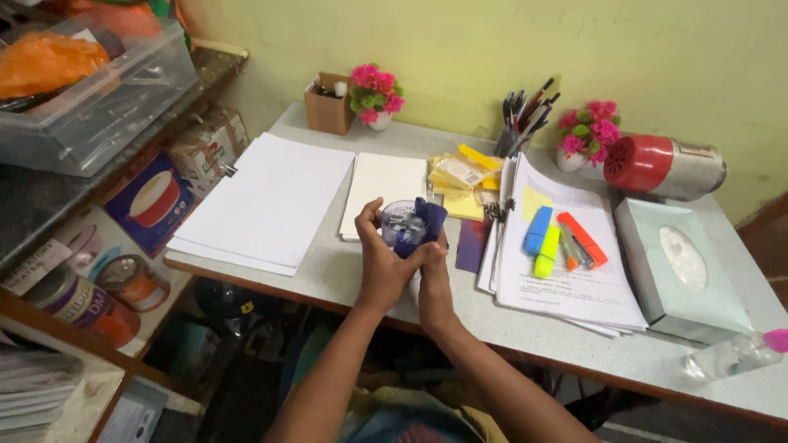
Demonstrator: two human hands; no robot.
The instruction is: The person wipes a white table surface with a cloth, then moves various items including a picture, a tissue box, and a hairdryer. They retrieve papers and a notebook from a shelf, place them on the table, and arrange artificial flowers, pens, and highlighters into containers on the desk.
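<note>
At the desk's front edge: a small clear cup [400,221] is held up between both hands, above the grey desk [345,271].
Cup: transparent, tilted, with a dark blue cloth [420,228] pressed against its right side and partly wrapped around it.
Left hand [384,261]: fingers curled closed around the cup from the left and below, thumb up along its side.
Right hand [432,275]: closed on the blue cloth, holding it against the cup; its fingers are mostly hidden by the cloth.
Just behind the hands: a white lined pad [386,190] lies flat on the desk.
Left of it: a larger stack of blank white paper [267,201].
Right: a clipped sheaf of printed sheets [566,271] carrying blue, yellow and orange highlighters [562,238].
Further right: a pale tissue box [677,267] and a clear bottle with a pink cap [735,353] lying on its side.
Back edge: two pots of pink flowers [375,92], a pen holder [521,123], yellow sticky notes [464,180].
</note>
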